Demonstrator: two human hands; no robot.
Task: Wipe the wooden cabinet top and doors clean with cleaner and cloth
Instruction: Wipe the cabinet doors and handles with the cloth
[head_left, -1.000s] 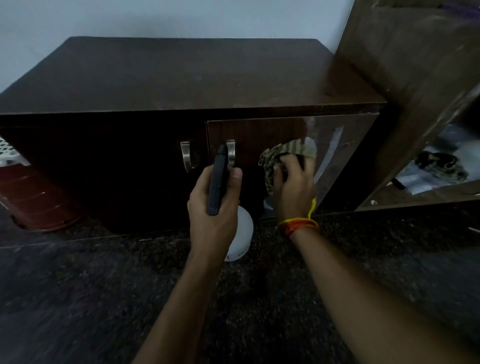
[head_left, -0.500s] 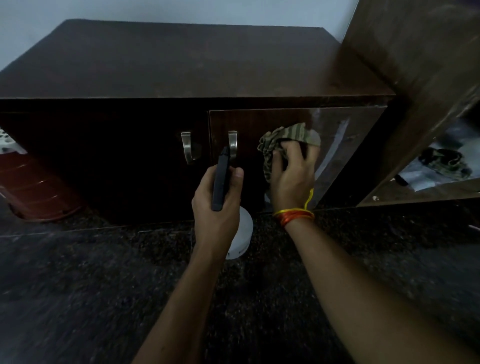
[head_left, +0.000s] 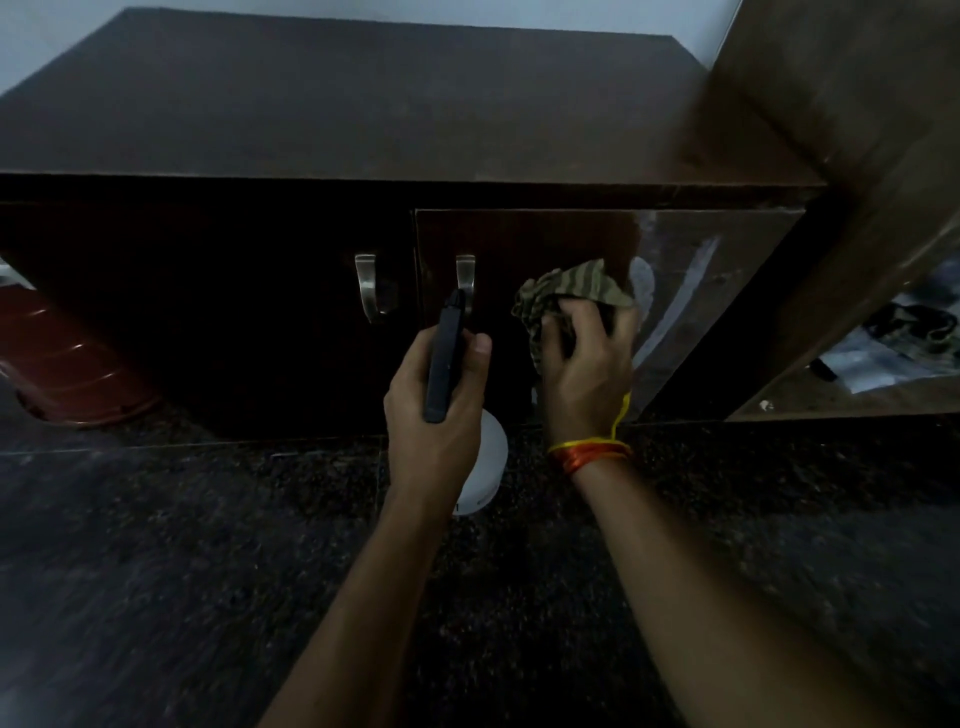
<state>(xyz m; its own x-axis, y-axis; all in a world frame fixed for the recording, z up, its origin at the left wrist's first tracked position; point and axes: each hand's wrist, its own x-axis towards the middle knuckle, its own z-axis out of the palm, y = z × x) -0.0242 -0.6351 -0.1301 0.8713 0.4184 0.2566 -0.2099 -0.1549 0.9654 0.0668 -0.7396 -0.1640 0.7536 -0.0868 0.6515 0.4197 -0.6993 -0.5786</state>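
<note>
Cloth (head_left: 569, 296), one, bottle (head_left: 480, 467), one, handles (head_left: 366, 286), two

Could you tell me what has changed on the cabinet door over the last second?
The right hand has slid the striped cloth a little to the left across the right door, towards its handle, and the view has come closer. Nothing was let go: the left hand still grips the spray bottle, and both doors remain shut.
</note>
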